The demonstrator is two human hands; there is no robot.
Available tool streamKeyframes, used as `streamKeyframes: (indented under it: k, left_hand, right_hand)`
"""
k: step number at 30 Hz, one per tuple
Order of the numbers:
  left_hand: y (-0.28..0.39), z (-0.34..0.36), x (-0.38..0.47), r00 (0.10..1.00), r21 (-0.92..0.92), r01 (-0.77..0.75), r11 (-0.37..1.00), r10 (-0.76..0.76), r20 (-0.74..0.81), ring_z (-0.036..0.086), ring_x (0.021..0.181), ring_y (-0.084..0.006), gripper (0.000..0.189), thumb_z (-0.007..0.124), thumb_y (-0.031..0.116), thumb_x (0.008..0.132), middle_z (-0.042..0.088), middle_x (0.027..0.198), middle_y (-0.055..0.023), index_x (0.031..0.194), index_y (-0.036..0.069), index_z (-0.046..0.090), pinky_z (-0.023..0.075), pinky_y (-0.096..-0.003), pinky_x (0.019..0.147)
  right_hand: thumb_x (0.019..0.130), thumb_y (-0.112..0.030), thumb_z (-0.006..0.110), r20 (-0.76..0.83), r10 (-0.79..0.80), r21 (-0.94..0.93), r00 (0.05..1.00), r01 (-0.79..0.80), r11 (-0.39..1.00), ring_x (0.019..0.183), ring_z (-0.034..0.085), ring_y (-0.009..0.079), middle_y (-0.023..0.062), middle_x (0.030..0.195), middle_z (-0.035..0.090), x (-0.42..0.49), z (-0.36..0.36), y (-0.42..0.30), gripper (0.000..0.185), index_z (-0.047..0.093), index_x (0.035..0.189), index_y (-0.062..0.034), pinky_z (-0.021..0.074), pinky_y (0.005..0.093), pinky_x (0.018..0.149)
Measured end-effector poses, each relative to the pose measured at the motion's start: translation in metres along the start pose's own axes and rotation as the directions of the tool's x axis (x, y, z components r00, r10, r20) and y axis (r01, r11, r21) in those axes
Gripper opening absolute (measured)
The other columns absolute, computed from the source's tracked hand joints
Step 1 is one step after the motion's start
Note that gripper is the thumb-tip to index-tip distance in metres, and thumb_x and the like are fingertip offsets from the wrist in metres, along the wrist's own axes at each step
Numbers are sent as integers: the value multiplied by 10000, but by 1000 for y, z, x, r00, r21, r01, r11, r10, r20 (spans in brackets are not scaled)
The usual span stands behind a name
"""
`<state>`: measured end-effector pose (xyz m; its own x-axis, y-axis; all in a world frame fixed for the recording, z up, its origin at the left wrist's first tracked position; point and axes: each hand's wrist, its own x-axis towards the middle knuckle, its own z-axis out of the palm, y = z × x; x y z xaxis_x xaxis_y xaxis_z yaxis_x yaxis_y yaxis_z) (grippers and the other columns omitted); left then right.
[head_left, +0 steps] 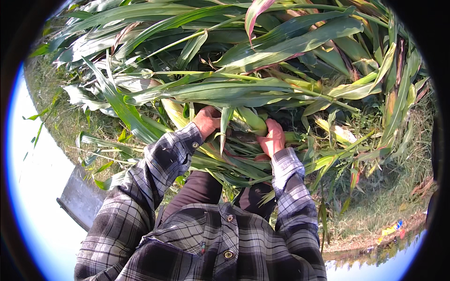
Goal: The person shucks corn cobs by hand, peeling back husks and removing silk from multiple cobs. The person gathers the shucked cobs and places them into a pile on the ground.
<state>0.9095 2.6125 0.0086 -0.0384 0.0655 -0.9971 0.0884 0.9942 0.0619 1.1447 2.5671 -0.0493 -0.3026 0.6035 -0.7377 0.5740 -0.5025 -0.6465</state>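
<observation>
An ear of corn in its pale green husk lies slantwise between my hands. My right hand grips its thick lower end, with the fingers partly hidden behind it. My left hand is at the other end with its fingers curled, beside a narrow hanging corn leaf. Leaves and shadow hide what its fingertips touch. Another pale yellow-green husk shows just left of that hand. Long cut corn stalks with broad leaves lie across the space beyond both hands.
A thick heap of corn leaves fills the far side. At the right lies a partly bared, pale husk. Dry grass borders the heap. A grey slab-like block stands at the left, and colourful litter lies far right.
</observation>
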Motion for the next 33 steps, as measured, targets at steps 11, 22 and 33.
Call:
streamKeyframes:
  k: [11,22,33]
  left_hand:
    - [-34,34,21,951,-645,-259,719,306,-41,565,833,-96,290,678,13,780,629,967,-2,1050,82,598,474,-259,766]
    - [-25,34,20,945,-294,-323,899,290,-151,556,777,-125,312,668,145,813,588,880,-28,1062,26,521,494,-263,695]
    - [-97,7,-17,962,-574,-267,775,248,-112,540,842,-122,315,668,-59,710,555,900,13,952,99,543,441,-285,775]
  right_hand:
    - [765,-118,633,67,-375,-26,925,377,926,1004,532,316,136,1086,558,33,-18,-52,325,567,1072,-38,446,384,851]
    - [683,-159,639,301,-387,-191,872,452,871,709,613,343,141,737,626,70,-6,-50,106,612,731,-69,495,425,646]
    - [865,-47,516,-366,639,528,677,-414,741,565,517,87,36,777,585,33,-160,119,110,581,922,21,438,201,480]
